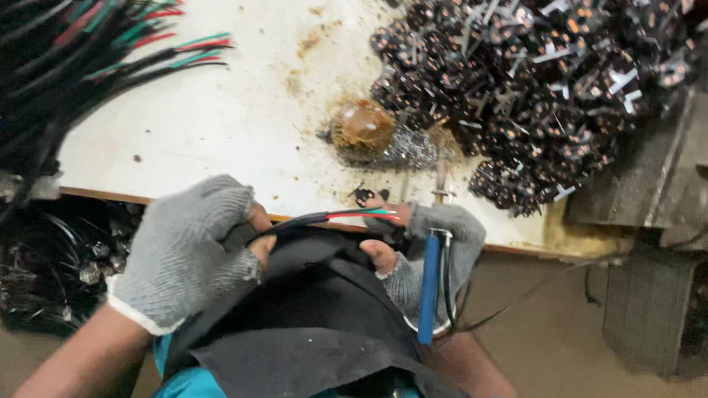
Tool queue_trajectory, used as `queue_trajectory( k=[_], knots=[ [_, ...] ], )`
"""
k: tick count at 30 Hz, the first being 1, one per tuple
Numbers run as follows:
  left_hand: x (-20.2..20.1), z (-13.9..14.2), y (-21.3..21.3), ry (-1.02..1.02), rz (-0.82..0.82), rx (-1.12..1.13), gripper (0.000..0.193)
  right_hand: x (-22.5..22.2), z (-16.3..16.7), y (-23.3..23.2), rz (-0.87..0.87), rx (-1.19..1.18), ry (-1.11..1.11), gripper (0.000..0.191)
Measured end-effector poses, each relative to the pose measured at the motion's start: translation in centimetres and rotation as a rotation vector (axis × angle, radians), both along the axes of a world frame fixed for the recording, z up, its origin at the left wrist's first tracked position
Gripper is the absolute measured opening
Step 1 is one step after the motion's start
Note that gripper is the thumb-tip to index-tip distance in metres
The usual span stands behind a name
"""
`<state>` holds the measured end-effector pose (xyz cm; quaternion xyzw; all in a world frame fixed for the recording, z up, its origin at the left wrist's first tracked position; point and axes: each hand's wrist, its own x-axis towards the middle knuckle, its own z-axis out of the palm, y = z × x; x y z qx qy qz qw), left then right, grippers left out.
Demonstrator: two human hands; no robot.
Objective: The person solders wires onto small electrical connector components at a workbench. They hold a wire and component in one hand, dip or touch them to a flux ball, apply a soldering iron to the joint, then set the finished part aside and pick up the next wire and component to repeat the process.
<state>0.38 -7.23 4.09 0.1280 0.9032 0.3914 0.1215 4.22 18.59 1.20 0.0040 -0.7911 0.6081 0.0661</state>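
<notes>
Head view: stained white bench [235, 105], brown floor beyond. Grey-gloved left hand [186, 249] fingers curled pinching black sheathed cable [302, 218]; right hand [434, 247] fingers pinch its red-green wire ends, gripping blue-handled tool [429, 289]. Dark plug heap [531, 87] beyond fingertips.

Both hands wear grey knitted gloves: the left hand [186, 249] glove has a white cuff, and the right hand [434, 252] glove leaves bare fingertips. The cable [319, 218] between them is black, splitting into red, green and black cores. A blue-handled tool [429, 289] sits in the right hand. The lap cloth [311, 322] is black, over teal clothing [204, 393]. The worktable [235, 105] is off-white with brown stains. The heap of small parts [523, 86] is black with coppery and silvery glints. The round lump [363, 127] is glossy brown. The cable bundle [72, 34] is black with red and green tips.
</notes>
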Motion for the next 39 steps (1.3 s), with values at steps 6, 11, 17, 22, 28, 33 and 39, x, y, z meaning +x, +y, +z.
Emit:
queue_trajectory(
  k=[6, 11, 17, 22, 28, 33, 39],
  knots=[
    [0.2, -1.8, 2.1, -0.189, -0.223, 0.08, 0.024, 1.8, 0.4, 0.6, -0.046, -0.103, -0.158, 0.023],
    [-1.2, -1.5, 2.8, -0.266, -0.462, 0.303, 0.043, 2.4, 0.3, 1.1, 0.184, 0.24, -0.26, 0.014],
    [1.2, -4.3, 5.8, -0.386, -0.161, 0.423, 0.035, 2.8, -1.2, 0.9, 0.17, 0.015, -0.265, 0.017],
    [1.4, -4.8, 5.6, -0.072, -0.242, 0.346, 0.02, 2.9, -0.5, 0.9, 0.162, -0.003, -0.201, 0.016],
    [-0.3, -2.7, 4.6, -0.094, -0.422, 0.193, 0.014, 0.1, 1.6, 1.7, 0.172, 0.338, 0.037, 0.022],
    [1.0, -3.3, 5.6, 0.04, -0.268, 0.115, 0.025, 0.3, 1.1, 2.7, 0.184, 0.286, 0.039, 0.029],
    [2.1, -4.8, 5.5, -1.114, 0.021, 0.92, 0.034, 3.1, -1.1, 2.1, 0.171, 0.261, 0.04, 0.011]
  ],
)
